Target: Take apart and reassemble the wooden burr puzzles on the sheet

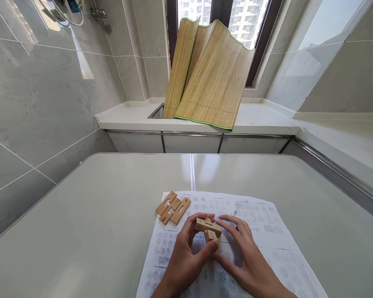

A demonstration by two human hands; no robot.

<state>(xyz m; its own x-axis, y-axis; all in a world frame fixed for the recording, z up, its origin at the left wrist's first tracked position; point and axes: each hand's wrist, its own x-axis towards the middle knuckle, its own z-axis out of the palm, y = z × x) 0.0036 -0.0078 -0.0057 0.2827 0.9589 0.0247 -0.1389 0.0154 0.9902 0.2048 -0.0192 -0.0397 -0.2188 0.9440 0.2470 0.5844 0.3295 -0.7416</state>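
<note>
Two hands on one wooden puzzle

Three loose pieces [173, 209] lie flat on the sheet [261, 223], left of the hands. Left hand [183, 258] pinches the puzzle [208, 231] between thumb and fingers. Puzzle stands over the sheet, at the middle of the table [81, 231]. Right hand [247, 258] touches it with curled fingertips.

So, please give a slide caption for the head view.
Both hands join notched wooden puzzle blocks over a printed sheet.
</note>
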